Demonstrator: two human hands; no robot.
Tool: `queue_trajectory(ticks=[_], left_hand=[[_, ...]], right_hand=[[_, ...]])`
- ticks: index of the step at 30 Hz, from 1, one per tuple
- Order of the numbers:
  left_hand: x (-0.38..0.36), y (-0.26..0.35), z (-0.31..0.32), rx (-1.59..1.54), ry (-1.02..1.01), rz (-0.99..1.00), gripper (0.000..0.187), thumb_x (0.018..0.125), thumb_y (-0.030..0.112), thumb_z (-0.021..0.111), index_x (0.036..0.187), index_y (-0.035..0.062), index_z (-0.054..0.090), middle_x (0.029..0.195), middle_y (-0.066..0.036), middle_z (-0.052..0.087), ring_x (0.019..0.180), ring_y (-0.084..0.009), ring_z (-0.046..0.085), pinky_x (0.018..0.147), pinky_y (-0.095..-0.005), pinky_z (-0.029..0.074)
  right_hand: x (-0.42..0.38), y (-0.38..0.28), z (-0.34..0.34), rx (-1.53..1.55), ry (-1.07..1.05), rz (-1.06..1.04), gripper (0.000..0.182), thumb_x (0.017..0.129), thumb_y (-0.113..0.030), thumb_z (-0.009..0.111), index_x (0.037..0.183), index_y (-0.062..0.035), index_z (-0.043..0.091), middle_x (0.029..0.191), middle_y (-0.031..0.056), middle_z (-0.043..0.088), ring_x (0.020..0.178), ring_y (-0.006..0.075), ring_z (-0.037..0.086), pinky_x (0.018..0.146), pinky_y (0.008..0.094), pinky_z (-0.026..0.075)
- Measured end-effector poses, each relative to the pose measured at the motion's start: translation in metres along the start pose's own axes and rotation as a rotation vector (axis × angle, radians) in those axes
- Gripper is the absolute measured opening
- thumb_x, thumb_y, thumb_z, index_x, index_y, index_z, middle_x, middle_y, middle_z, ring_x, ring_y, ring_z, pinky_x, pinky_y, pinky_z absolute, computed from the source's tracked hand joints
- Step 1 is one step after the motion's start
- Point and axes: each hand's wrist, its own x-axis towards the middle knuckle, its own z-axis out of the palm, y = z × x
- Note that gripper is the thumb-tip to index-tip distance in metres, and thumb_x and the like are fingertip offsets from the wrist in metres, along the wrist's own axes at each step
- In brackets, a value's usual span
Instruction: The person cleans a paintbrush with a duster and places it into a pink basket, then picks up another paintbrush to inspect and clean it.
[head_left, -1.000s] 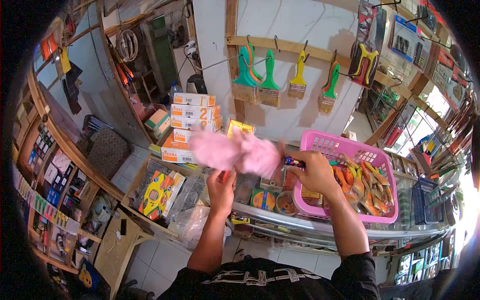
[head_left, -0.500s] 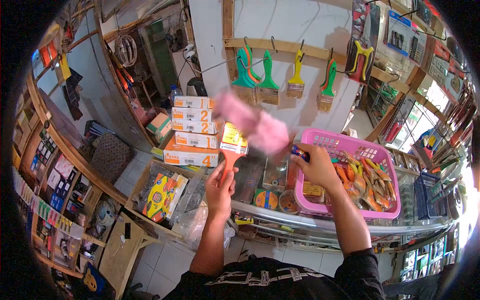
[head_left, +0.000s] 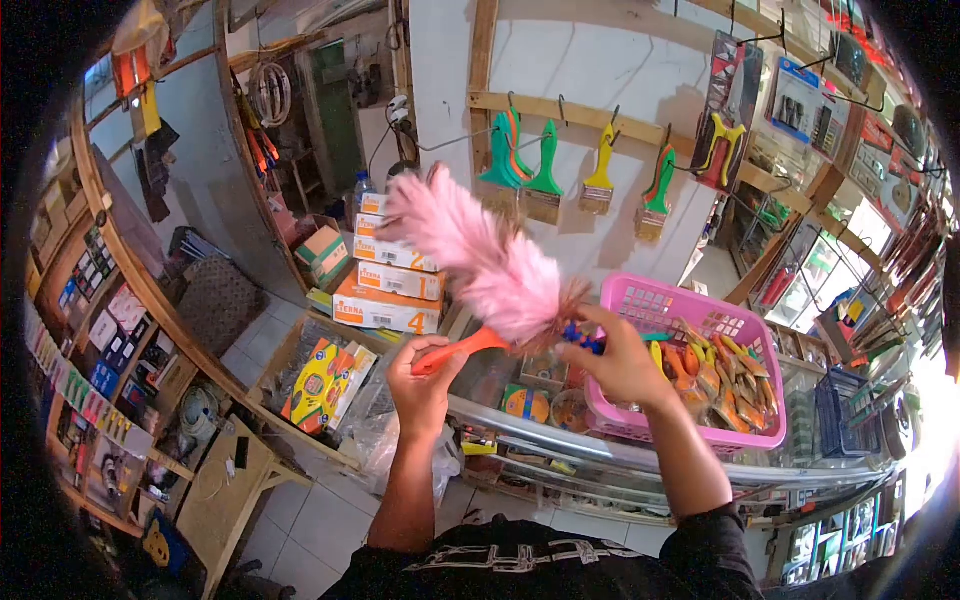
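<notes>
My left hand (head_left: 420, 382) is closed round the orange handle of a paintbrush (head_left: 462, 350). The brush head is hidden behind the pink feathers. In my right hand (head_left: 622, 362) is the dark blue handle end of a feather duster (head_left: 500, 262), whose fluffy pink plume reaches up and to the left across the brush. Right beside that hand, a pink plastic basket (head_left: 690, 436) holds several paintbrushes (head_left: 722, 385) with orange and yellow handles, some in clear wrap.
Stacked white and orange boxes (head_left: 385, 312) stand at the counter's left. More paintbrushes (head_left: 545, 175) hang from hooks on the wooden rail ahead. The glass counter (head_left: 520, 425) runs under the basket, and a dark blue basket (head_left: 850, 415) sits at the right.
The paintbrush in my left hand has turned from upright to tilted right, its head now behind the feathers. The duster has swung lower and shows sharper. The view has shifted slightly.
</notes>
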Motion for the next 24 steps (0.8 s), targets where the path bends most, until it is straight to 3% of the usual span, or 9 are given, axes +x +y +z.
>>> queue_trajectory(ticks=[4, 7, 9, 11, 13, 15, 18, 19, 24], left_hand=[[-0.001, 0.014, -0.001, -0.138, 0.032, 0.053, 0.042, 0.084, 0.0, 0.084, 0.118, -0.0007, 0.061, 0.103, -0.006, 0.069, 0.092, -0.0127, 0.067, 0.081, -0.0256, 0.054], [0.001, 0.014, -0.012, -0.193, 0.051, 0.037, 0.043, 0.086, 0.003, 0.083, 0.122, 0.0004, 0.059, 0.104, -0.006, 0.068, 0.09, -0.0134, 0.067, 0.08, -0.0264, 0.054], [0.003, 0.008, -0.02, -0.241, 0.083, 0.03, 0.041, 0.087, 0.006, 0.082, 0.121, 0.0011, 0.059, 0.103, -0.006, 0.068, 0.09, -0.014, 0.067, 0.079, -0.0272, 0.055], [0.005, 0.006, -0.02, -0.263, 0.099, 0.021, 0.039, 0.089, 0.008, 0.08, 0.121, 0.0008, 0.059, 0.103, -0.007, 0.068, 0.089, -0.0143, 0.067, 0.079, -0.028, 0.055], [0.007, 0.011, -0.016, -0.282, 0.094, -0.019, 0.037, 0.09, 0.009, 0.079, 0.12, 0.0001, 0.06, 0.104, -0.007, 0.069, 0.09, -0.0145, 0.067, 0.08, -0.0286, 0.055], [0.008, 0.019, -0.01, -0.299, 0.069, -0.089, 0.035, 0.091, 0.008, 0.077, 0.12, -0.0012, 0.06, 0.107, -0.009, 0.071, 0.092, -0.0146, 0.068, 0.081, -0.0289, 0.055], [0.012, 0.01, -0.011, -0.256, -0.023, -0.152, 0.034, 0.094, 0.007, 0.074, 0.123, -0.0031, 0.06, 0.112, -0.012, 0.072, 0.098, -0.0149, 0.069, 0.083, -0.0291, 0.056], [0.014, 0.004, -0.012, -0.252, -0.049, -0.188, 0.036, 0.097, 0.009, 0.07, 0.128, -0.0038, 0.059, 0.116, -0.013, 0.073, 0.102, -0.0156, 0.07, 0.086, -0.0295, 0.056], [-0.004, -0.002, -0.003, -0.295, -0.134, -0.272, 0.052, 0.1, 0.013, 0.067, 0.147, -0.0021, 0.05, 0.132, -0.012, 0.066, 0.116, -0.0175, 0.065, 0.101, -0.033, 0.051]], right_hand=[[-0.011, -0.002, 0.031, 0.04, 0.04, -0.059, 0.068, 0.086, -0.023, 0.084, 0.14, 0.0036, 0.054, 0.123, 0.0219, 0.066, 0.116, 0.034, 0.065, 0.101, 0.0414, 0.05], [-0.019, -0.038, 0.04, 0.346, -0.032, 0.186, 0.059, 0.089, -0.017, 0.082, 0.136, 0.0048, 0.055, 0.116, 0.0153, 0.07, 0.105, 0.0226, 0.067, 0.097, 0.0352, 0.051], [-0.023, -0.022, 0.064, 0.427, 0.034, 0.1, 0.049, 0.092, -0.012, 0.079, 0.133, 0.004, 0.057, 0.112, 0.0101, 0.073, 0.097, 0.0135, 0.066, 0.091, 0.0297, 0.053], [-0.032, -0.028, 0.076, 0.587, 0.015, 0.149, 0.037, 0.093, -0.011, 0.078, 0.123, 0.0012, 0.061, 0.092, 0.0007, 0.065, 0.07, 0.0062, 0.053, 0.063, 0.0248, 0.041], [-0.038, -0.026, 0.087, 0.631, -0.064, 0.218, 0.025, 0.092, -0.01, 0.078, 0.113, -0.0015, 0.068, 0.079, -0.0047, 0.061, 0.059, 0.0042, 0.048, 0.052, 0.0243, 0.037], [-0.043, -0.022, 0.094, 0.689, -0.158, 0.221, 0.022, 0.091, -0.011, 0.079, 0.11, -0.0019, 0.071, 0.078, -0.0046, 0.061, 0.059, 0.0047, 0.047, 0.052, 0.0254, 0.036], [-0.053, -0.004, 0.117, 0.758, -0.232, 0.326, 0.043, 0.093, -0.011, 0.076, 0.132, 0.0011, 0.063, 0.12, 0.0054, 0.072, 0.11, 0.0154, 0.064, 0.098, 0.0349, 0.051], [-0.055, -0.002, 0.125, 0.779, -0.201, 0.363, 0.042, 0.093, -0.011, 0.076, 0.132, 0.0011, 0.063, 0.118, 0.0051, 0.072, 0.11, 0.0156, 0.064, 0.098, 0.0349, 0.051], [-0.052, -0.009, 0.145, 0.931, 0.018, 0.437, 0.022, 0.096, -0.009, 0.072, 0.116, -0.0015, 0.065, 0.089, 0.0003, 0.065, 0.069, 0.0084, 0.057, 0.058, 0.0275, 0.046]])
